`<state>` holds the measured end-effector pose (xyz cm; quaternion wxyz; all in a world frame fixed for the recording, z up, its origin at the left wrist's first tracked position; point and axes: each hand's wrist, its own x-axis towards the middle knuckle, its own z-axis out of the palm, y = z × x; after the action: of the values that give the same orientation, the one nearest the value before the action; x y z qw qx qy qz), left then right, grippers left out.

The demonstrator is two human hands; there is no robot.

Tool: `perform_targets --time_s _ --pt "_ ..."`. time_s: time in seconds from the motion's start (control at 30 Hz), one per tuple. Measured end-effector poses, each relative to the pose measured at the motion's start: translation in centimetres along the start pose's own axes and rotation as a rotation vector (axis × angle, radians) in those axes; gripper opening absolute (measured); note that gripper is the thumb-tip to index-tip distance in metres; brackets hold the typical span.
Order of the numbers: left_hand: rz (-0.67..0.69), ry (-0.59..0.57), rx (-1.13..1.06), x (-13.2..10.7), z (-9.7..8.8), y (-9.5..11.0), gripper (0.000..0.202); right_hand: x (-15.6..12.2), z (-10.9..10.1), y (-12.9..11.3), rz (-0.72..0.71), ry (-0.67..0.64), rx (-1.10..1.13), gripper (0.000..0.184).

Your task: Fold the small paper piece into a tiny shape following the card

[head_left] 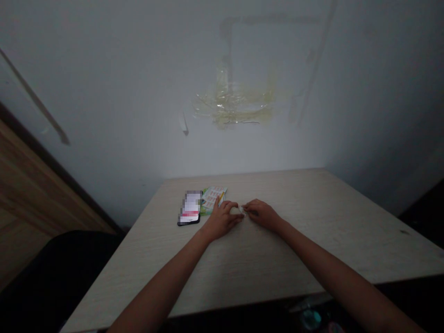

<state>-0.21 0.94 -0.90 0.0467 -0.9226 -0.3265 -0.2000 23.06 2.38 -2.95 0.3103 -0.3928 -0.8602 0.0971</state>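
Both of my hands meet near the middle of a pale wooden table (312, 231). My left hand (222, 217) is curled around a small pale rounded object (236, 211). My right hand (262, 213) pinches at the right end of that same object with its fingertips. What the object is I cannot make out in the dim light. Just left of my left hand lies a colourful printed packet (212, 198), partly under my fingers, and beside it a phone (190, 208) with its screen lit.
A white wall (138, 92) rises right behind the table, with old yellowed tape remains (236, 104) stuck to it. A wooden panel (27, 185) stands at the left. A dark chair or cloth (52, 273) sits at the table's near left corner.
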Motion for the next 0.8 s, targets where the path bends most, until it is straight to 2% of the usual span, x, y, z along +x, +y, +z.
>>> perform_targets --time_s 0.17,0.4,0.57,0.8 --pt "-0.009 0.002 -0.057 -0.1 0.0 0.2 0.024 0.0 -0.1 -0.1 0.005 -0.001 0.005 0.025" --pt "-0.194 0.113 -0.042 -0.1 0.8 -0.3 0.025 -0.1 0.0 0.1 -0.004 -0.008 0.026 0.027" --pt "-0.17 0.067 -0.006 0.2 1.1 -0.4 0.024 0.0 0.1 0.2 -0.02 0.01 0.023 0.028" --pt "-0.085 0.014 -0.025 0.1 0.5 -0.1 0.025 -0.1 0.3 0.5 -0.028 0.013 0.018 0.025"
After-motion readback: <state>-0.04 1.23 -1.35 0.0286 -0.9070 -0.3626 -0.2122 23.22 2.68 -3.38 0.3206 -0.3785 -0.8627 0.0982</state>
